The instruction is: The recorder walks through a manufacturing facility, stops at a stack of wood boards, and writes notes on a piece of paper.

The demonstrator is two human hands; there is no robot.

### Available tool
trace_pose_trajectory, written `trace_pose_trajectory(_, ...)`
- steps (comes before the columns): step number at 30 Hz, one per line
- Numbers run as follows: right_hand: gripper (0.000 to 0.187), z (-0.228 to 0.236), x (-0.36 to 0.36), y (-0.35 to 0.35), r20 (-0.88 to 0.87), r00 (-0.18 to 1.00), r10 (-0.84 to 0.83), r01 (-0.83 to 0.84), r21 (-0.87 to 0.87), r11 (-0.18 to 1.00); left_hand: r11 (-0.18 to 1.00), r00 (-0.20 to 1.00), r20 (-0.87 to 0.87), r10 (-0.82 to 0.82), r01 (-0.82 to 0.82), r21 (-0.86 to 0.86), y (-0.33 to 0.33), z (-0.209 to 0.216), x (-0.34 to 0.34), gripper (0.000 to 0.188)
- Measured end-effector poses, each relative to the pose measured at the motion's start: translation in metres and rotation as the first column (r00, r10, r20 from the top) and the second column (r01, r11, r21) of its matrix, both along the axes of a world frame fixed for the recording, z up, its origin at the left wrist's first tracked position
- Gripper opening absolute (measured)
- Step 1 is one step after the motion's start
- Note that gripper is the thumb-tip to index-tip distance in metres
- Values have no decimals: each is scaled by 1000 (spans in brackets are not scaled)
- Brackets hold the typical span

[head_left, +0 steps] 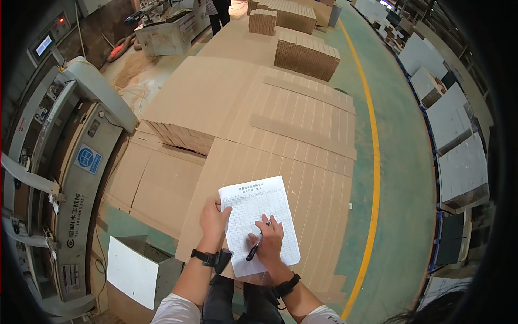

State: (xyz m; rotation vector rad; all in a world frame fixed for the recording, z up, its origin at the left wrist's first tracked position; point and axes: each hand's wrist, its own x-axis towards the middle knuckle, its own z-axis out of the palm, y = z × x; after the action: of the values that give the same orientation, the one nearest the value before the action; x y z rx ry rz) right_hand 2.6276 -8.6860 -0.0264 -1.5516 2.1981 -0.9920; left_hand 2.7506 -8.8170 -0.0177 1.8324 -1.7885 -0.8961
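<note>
A white sheet with a printed table (253, 202) lies tilted on the stack of brown boards (318, 216) in front of me. My left hand (215, 217) grips its left edge, thumb on top and the other fingers hidden beneath. Over the lower middle of the sheet is my right hand (270, 240), fingers bent around a black pen (252, 251). Part of the pen is hidden by the fingers. Each wrist wears a black band.
To the left stands a grey machine (81, 189) with a small screen. A white-sided box (132, 270) sits at lower left. Bundled boards (307, 56) stand farther off. A yellow line (374, 162) crosses the green floor. White panels (461, 167) are stacked along the right.
</note>
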Motion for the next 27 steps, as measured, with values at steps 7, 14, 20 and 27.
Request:
trace_pose_trajectory(7, 54, 21, -3, 4, 43, 999, 2, 1, -77, 997, 986, 987, 51, -152, 155, -61, 11, 44, -21, 24)
trace_pose_trajectory(14, 72, 42, 9, 30, 949, 299, 100, 97, -134, 986, 773, 531, -691, -491, 632, -63, 63, 144, -40, 42)
trace_pose_trajectory(20, 40, 87, -15, 21, 999, -21, 28, 121, -25, 992, 688, 158, -959, -235, 724, -49, 71, 172, 9, 50)
trace_pose_trajectory(27, 41, 15, -69, 11, 835, 533, -136, -5, 164, 986, 629, 567, -286, -773, 745, -222, 48, 129, 32, 40)
